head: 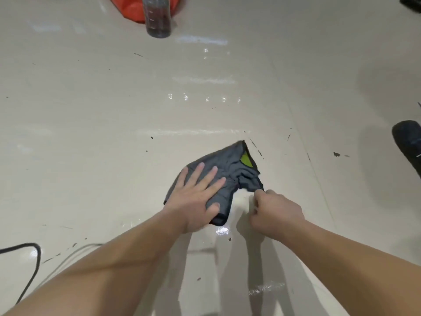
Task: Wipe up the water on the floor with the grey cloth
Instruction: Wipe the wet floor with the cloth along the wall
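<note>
The grey cloth [230,165], with a yellow-green patch near its far corner, lies crumpled on the pale tiled floor. My left hand [198,197] lies flat on its left half, fingers spread, thumb tucked at the near edge. My right hand [273,213] is closed, pinching the cloth's right corner. Wet patches glint on the floor: a small puddle [222,230] just below the cloth, a smear [266,288] near my right forearm, and streaks of water [205,98] farther ahead.
A clear bottle [158,17] with dark liquid stands at the far side, in front of an orange bag [134,8]. A dark shoe [407,142] sits at the right edge. A black cable [34,265] loops at the lower left.
</note>
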A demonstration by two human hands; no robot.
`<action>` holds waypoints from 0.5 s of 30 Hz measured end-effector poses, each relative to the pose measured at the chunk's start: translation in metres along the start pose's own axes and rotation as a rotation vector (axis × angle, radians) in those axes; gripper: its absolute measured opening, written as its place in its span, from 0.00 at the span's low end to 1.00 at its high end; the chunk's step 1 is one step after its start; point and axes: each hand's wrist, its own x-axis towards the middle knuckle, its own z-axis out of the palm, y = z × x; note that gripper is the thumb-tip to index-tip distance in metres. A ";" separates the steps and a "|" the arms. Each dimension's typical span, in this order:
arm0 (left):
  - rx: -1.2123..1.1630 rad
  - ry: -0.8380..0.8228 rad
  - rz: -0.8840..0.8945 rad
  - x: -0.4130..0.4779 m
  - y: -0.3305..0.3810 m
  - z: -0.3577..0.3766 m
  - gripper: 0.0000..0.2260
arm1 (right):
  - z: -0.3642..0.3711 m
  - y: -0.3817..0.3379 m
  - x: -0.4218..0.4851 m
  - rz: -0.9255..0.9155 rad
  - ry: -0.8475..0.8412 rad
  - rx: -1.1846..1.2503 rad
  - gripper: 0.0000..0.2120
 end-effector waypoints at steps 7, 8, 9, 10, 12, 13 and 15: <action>0.039 0.082 0.264 -0.094 0.014 0.043 0.30 | 0.002 -0.051 0.004 -0.141 0.006 -0.039 0.03; 0.060 0.051 0.353 -0.108 0.010 0.049 0.30 | 0.000 -0.058 0.004 -0.149 -0.039 -0.087 0.02; 0.079 0.044 0.438 -0.120 0.000 0.052 0.30 | -0.001 -0.065 0.003 -0.154 -0.078 -0.130 0.03; 0.096 0.065 0.500 -0.125 -0.012 0.053 0.30 | -0.003 -0.068 0.002 -0.156 -0.090 -0.158 0.05; 0.109 0.093 0.440 -0.133 -0.045 0.050 0.30 | 0.000 -0.075 0.001 -0.186 -0.074 -0.158 0.09; 0.100 0.102 0.327 -0.137 -0.064 0.047 0.31 | 0.003 -0.079 0.000 -0.205 -0.064 -0.130 0.11; 0.048 0.151 0.016 -0.152 -0.097 0.041 0.32 | 0.007 -0.089 -0.001 -0.236 -0.039 -0.021 0.10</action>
